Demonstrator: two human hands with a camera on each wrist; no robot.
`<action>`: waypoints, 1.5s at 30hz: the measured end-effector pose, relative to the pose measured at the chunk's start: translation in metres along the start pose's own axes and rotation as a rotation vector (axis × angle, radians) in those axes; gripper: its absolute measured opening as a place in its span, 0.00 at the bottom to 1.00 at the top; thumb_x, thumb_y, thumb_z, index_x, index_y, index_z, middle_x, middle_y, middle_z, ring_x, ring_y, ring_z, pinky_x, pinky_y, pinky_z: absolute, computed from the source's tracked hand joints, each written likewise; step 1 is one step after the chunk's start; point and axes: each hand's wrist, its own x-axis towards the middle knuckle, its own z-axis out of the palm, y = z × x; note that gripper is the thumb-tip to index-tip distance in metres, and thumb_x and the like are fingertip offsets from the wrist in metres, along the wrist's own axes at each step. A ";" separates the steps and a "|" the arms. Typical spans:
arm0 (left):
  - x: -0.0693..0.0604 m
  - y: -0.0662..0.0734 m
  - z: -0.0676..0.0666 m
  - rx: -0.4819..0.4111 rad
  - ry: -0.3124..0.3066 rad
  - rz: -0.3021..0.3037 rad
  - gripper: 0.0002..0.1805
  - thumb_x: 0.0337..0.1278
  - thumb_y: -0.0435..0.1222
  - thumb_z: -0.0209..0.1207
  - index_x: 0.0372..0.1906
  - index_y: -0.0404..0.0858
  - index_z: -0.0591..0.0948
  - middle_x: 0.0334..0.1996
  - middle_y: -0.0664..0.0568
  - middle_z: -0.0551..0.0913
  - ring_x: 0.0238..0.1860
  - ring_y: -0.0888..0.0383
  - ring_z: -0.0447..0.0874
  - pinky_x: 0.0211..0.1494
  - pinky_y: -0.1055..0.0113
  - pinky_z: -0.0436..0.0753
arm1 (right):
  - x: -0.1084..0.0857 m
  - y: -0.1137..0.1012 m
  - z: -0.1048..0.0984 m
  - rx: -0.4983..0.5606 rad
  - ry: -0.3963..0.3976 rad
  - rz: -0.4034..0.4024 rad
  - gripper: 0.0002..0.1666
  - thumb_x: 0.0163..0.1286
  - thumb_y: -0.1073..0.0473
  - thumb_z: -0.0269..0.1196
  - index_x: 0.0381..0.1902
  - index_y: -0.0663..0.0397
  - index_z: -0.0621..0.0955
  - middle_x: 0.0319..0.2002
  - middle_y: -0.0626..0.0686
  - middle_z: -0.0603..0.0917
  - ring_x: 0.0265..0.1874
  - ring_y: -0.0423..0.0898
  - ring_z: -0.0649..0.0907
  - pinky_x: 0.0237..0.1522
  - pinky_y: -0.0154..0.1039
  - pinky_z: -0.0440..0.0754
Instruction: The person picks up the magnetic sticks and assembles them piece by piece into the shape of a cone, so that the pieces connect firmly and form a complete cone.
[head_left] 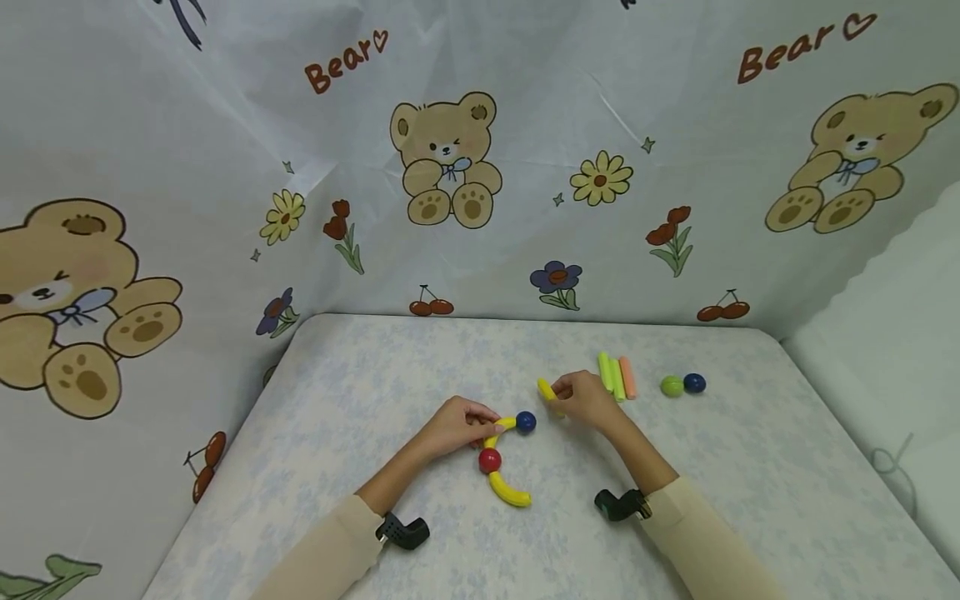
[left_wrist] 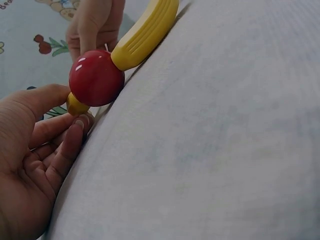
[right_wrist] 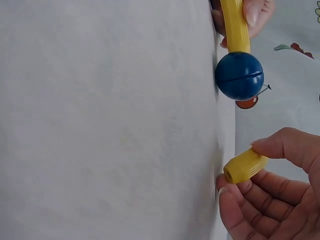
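A chain of toy pieces lies on the table: a curved yellow rod, a red ball, a second curved yellow rod and a dark blue ball at its far end. My left hand pinches the second rod, between the two balls. To the right and apart from the chain, my right hand pinches a loose curved yellow rod between thumb and fingers. In the right wrist view this loose rod shows a hole in its end, pointing toward the blue ball.
Behind the right hand lie green sticks and an orange stick. Farther right, a green ball sits beside another dark blue ball. A bear-printed cloth hangs along the back of the pale table.
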 end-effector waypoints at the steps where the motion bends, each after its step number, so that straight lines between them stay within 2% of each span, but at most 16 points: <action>1: 0.000 0.000 0.001 -0.002 0.000 0.001 0.13 0.62 0.45 0.70 0.45 0.41 0.90 0.27 0.53 0.88 0.24 0.59 0.83 0.30 0.66 0.84 | -0.004 0.000 0.001 0.007 0.005 0.005 0.12 0.64 0.63 0.71 0.44 0.64 0.87 0.33 0.52 0.87 0.32 0.44 0.83 0.31 0.37 0.82; 8: 0.001 0.000 0.002 -0.028 0.017 -0.006 0.13 0.61 0.45 0.70 0.45 0.41 0.90 0.30 0.53 0.88 0.25 0.58 0.84 0.29 0.66 0.85 | -0.027 0.001 0.003 0.056 0.062 -0.032 0.12 0.64 0.65 0.71 0.45 0.65 0.87 0.33 0.50 0.87 0.33 0.44 0.83 0.32 0.38 0.82; 17: 0.000 0.001 -0.001 -0.050 0.023 -0.017 0.14 0.61 0.45 0.70 0.46 0.41 0.90 0.32 0.52 0.88 0.26 0.56 0.86 0.30 0.64 0.85 | -0.040 -0.001 0.004 0.097 0.073 -0.061 0.15 0.61 0.69 0.70 0.47 0.67 0.86 0.34 0.52 0.86 0.34 0.45 0.82 0.34 0.37 0.82; 20: 0.001 0.000 -0.003 -0.060 0.022 -0.015 0.14 0.61 0.45 0.70 0.46 0.41 0.90 0.33 0.52 0.88 0.26 0.56 0.86 0.30 0.63 0.86 | -0.041 -0.001 0.004 0.122 0.064 -0.052 0.16 0.60 0.70 0.69 0.47 0.68 0.86 0.34 0.52 0.86 0.34 0.45 0.82 0.34 0.37 0.82; 28: 0.001 -0.004 -0.003 -0.080 0.039 -0.025 0.13 0.61 0.45 0.70 0.46 0.42 0.90 0.33 0.52 0.89 0.27 0.54 0.87 0.31 0.61 0.87 | -0.045 0.000 0.004 0.134 0.049 -0.032 0.08 0.63 0.68 0.69 0.41 0.65 0.88 0.32 0.51 0.87 0.30 0.43 0.82 0.30 0.36 0.81; 38: 0.003 -0.004 -0.003 -0.080 0.048 -0.038 0.14 0.61 0.45 0.70 0.47 0.42 0.90 0.34 0.52 0.89 0.27 0.53 0.87 0.31 0.61 0.87 | -0.044 0.003 0.005 0.126 0.098 -0.022 0.10 0.62 0.67 0.72 0.42 0.65 0.89 0.29 0.51 0.85 0.27 0.43 0.80 0.26 0.36 0.79; 45: 0.002 -0.003 -0.003 -0.091 0.050 -0.043 0.15 0.62 0.44 0.70 0.47 0.39 0.89 0.34 0.51 0.89 0.24 0.55 0.86 0.30 0.63 0.86 | -0.044 0.004 0.006 0.174 0.051 0.003 0.09 0.65 0.66 0.70 0.42 0.65 0.88 0.30 0.51 0.86 0.27 0.42 0.82 0.27 0.36 0.81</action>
